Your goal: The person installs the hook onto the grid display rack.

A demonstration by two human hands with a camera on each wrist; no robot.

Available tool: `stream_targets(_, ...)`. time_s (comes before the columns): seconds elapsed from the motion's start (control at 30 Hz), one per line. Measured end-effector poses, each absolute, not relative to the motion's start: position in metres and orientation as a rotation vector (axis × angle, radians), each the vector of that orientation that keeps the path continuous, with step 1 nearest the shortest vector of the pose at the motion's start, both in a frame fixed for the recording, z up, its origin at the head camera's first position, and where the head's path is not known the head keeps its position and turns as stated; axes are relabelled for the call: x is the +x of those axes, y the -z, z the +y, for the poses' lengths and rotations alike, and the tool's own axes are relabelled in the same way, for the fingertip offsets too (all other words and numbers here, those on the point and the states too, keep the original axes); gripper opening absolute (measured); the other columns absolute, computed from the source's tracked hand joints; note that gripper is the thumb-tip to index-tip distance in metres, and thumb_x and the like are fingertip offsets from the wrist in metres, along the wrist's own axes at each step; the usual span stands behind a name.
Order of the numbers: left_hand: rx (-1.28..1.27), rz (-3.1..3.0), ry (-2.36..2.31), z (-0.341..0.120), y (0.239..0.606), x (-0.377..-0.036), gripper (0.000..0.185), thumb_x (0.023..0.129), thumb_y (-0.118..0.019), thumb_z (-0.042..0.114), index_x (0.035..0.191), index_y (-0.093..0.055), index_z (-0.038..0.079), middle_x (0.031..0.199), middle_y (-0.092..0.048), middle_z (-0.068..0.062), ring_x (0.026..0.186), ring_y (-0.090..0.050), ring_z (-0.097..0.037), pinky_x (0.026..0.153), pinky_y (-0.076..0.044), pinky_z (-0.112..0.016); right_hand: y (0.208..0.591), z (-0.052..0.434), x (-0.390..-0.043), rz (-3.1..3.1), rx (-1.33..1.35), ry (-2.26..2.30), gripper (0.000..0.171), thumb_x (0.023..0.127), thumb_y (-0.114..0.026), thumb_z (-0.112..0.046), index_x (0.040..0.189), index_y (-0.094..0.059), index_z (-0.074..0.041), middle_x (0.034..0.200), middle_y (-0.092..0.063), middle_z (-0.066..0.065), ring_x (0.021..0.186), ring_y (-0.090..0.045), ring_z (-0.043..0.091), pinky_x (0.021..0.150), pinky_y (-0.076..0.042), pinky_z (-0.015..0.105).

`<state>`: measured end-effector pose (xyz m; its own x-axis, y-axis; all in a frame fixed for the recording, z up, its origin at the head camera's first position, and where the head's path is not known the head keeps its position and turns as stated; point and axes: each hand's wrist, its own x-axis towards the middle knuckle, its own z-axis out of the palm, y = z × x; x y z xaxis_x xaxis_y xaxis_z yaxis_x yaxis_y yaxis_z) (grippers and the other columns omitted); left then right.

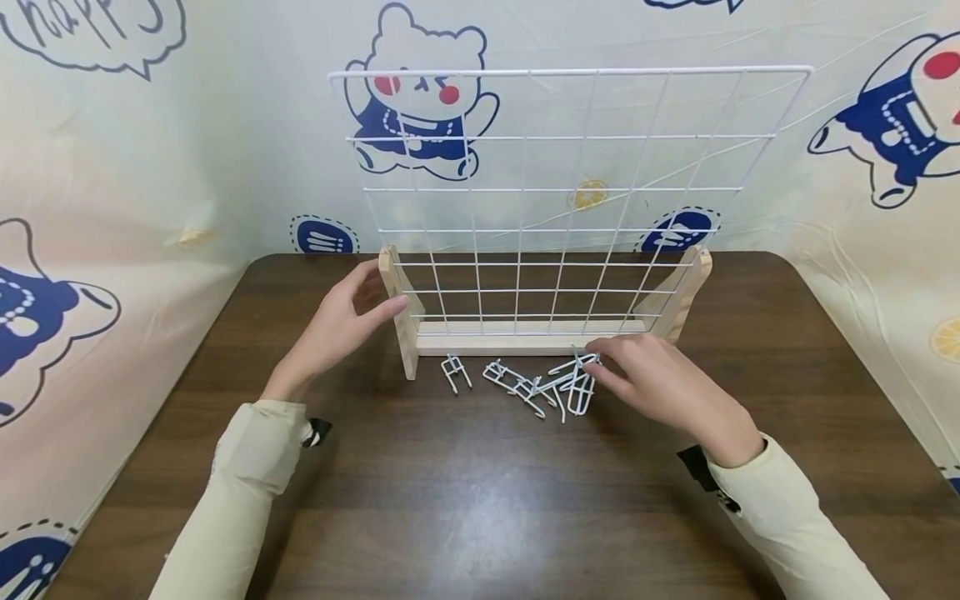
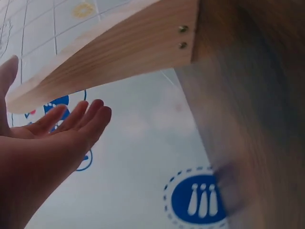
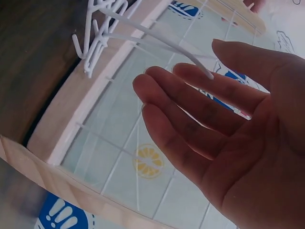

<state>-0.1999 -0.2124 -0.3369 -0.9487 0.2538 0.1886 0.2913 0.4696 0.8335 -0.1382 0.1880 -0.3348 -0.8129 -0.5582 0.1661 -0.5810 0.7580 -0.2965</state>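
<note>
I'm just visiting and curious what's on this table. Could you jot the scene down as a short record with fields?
Surface: dark wooden table
Main item: white wire grid panel standing upright in a wooden stand
Small parts: white wire hooks lying in a loose pile in front of the stand
Left hand: fingers straight, at the stand's left upright
Right hand: fingers relaxed, fingertips at the hook pile; a firm grip is not visible
Backdrop: cartoon bear cloth behind the grid
</note>
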Motion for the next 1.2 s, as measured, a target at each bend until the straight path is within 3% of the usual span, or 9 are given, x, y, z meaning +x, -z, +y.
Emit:
stream_targets(0.13, -0.534, -2.541, 1.750, -0.207, 0.339, -0.211, 0.055, 0.096, -0.068, 0.024, 0.146, -0.047, 0.014, 0.142, -0.053, -0.006, 0.127, -0.052, -0.023, 0.107, -0.041, -0.040, 0.338, 0.189, -0.141, -2.883, 0.957, -0.543, 0.006, 0.096, -0.064, -0.015, 0.095, -0.069, -0.010, 0.062, -0.047, -0.009, 0.059, -0.045, 0.006, 0.062, -0.043, 0.030)
stream_targets(0.3, -0.565, -2.451, 1.905, -0.207, 0.346, -0.220, 0.047, 0.096, -0.067, 0.019, 0.140, -0.054, 0.009, 0.135, -0.060, -0.005, 0.115, -0.056, -0.023, 0.096, -0.046, -0.027, 0.345, 0.192, -0.147, -2.871, 0.980, -0.613, 0.005, 0.095, -0.065, -0.011, 0.091, -0.068, -0.009, 0.065, -0.051, -0.010, 0.059, -0.046, 0.005, 0.061, -0.043, 0.030)
stream_targets(0.47, -0.582, -2.452, 1.924, -0.209, 0.352, -0.225, 0.040, 0.095, -0.069, 0.022, 0.132, -0.061, 0.010, 0.129, -0.064, -0.007, 0.109, -0.058, -0.025, 0.092, -0.048, -0.028, 0.355, 0.196, -0.156, -2.860, 0.980, -0.708, 0.018, 0.093, -0.068, -0.008, 0.076, -0.066, -0.014, 0.064, -0.053, -0.011, 0.061, -0.047, 0.007, 0.061, -0.044, 0.029)
stream_targets(0.67, -0.559, -2.427, 1.982, -0.209, 0.361, -0.229, 0.036, 0.095, -0.069, 0.018, 0.128, -0.063, 0.006, 0.124, -0.065, -0.009, 0.109, -0.058, -0.024, 0.093, -0.048, -0.028, 0.365, 0.197, -0.160, -2.824, 0.990, -0.757, 0.016, 0.093, -0.069, -0.008, 0.078, -0.067, -0.012, 0.065, -0.054, -0.011, 0.061, -0.050, 0.006, 0.062, -0.045, 0.028)
stream_targets(0.87, -0.575, -2.401, 2.006, -0.206, 0.363, -0.229, 0.038, 0.096, -0.068, 0.018, 0.129, -0.061, 0.003, 0.125, -0.064, -0.013, 0.112, -0.058, -0.023, 0.095, -0.048, -0.027, 0.360, 0.199, -0.158, -2.875, 0.923, -0.785, 0.027, 0.100, -0.057, -0.009, 0.073, -0.054, -0.014, 0.060, -0.041, -0.008, 0.055, -0.041, 0.007, 0.055, -0.038, 0.027)
stream_targets(1.03, -0.579, -2.397, 1.997, -0.207, 0.364, -0.229, 0.037, 0.096, -0.068, 0.018, 0.129, -0.062, 0.004, 0.129, -0.061, -0.019, 0.113, -0.057, -0.024, 0.095, -0.048, -0.027, 0.351, 0.203, -0.156, -2.946, 0.878, -0.829, 0.027, 0.103, -0.053, -0.012, 0.076, -0.054, -0.014, 0.062, -0.046, -0.007, 0.055, -0.043, 0.008, 0.054, -0.039, 0.028)
stream_targets(1.2, -0.590, -2.359, 2.017, -0.208, 0.365, -0.229, 0.035, 0.096, -0.068, 0.015, 0.128, -0.062, 0.004, 0.126, -0.063, -0.016, 0.111, -0.058, -0.023, 0.093, -0.048, -0.027, 0.342, 0.208, -0.154, -2.974, 0.855, -0.846, 0.025, 0.103, -0.054, -0.013, 0.078, -0.057, -0.014, 0.063, -0.052, -0.007, 0.054, -0.046, 0.008, 0.054, -0.040, 0.028)
